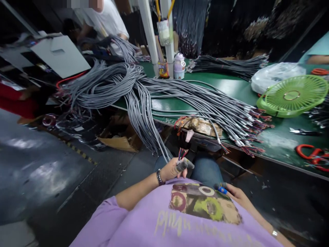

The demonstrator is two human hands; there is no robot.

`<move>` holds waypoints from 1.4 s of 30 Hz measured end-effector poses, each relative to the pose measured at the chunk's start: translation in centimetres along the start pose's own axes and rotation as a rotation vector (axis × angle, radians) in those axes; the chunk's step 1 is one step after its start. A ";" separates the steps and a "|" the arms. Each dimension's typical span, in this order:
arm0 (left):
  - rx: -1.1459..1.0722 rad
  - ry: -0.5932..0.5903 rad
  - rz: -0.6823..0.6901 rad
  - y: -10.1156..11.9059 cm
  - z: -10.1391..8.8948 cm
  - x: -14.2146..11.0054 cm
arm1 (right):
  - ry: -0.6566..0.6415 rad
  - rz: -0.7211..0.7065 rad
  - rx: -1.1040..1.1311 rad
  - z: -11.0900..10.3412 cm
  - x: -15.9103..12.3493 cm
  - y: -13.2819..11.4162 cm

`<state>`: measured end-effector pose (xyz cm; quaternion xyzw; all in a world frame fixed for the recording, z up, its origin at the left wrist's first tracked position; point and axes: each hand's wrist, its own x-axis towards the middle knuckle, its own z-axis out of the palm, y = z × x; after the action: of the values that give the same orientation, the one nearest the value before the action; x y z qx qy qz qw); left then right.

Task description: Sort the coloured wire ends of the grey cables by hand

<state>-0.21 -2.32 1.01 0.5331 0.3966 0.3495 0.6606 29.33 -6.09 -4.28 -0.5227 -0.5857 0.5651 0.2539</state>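
Note:
My left hand (177,168) is closed in a pinch near my lap, gripping the end of a grey cable (161,151) whose coloured wire ends (183,153) stick up above the fingers. Grey finger cots cover the fingertips. My right hand (232,192) rests lower right by my purple shirt, fingers closed around a small blue object (222,189) that I cannot name. The held cable belongs to a large bundle of grey cables (144,96) draped over the edge of the green table (231,85), their stripped ends (246,127) lying on the tabletop.
A green fan (293,96), red-handled scissors (312,156), a plastic bag (275,73), two small bottles (179,65) and white poles (150,34) are on the table. Another person in a white shirt (108,17) works at the back left. A cardboard box (118,137) lies under the table.

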 end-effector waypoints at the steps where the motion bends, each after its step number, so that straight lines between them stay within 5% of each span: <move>1: 0.013 -0.033 0.016 0.1 0.0 -0.2 | 0.025 0.028 0.051 0.6 -0.1 0.5; 5: 0.055 -0.036 0.000 -0.1 0.1 -0.5 | 0.110 -0.048 0.062 2.5 1.4 -0.6; 13: 0.146 -0.008 -0.128 -1.6 0.5 0.6 | -0.157 -0.376 0.075 3.7 6.0 -7.2; 25: 0.221 0.039 -0.167 -2.4 0.2 0.7 | -0.295 -0.242 0.418 7.3 10.7 -10.4; 32: -0.094 0.154 -0.077 -2.5 -0.7 0.4 | -0.210 -0.250 0.374 7.5 11.0 -9.4; 42: -0.044 0.334 -0.022 -2.0 -0.6 0.1 | -0.102 -0.121 0.471 8.6 11.8 -9.6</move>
<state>-0.66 -2.33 -1.03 0.4487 0.4990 0.4344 0.6008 14.80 2.86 -0.86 -0.3837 -0.4804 0.6954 0.3722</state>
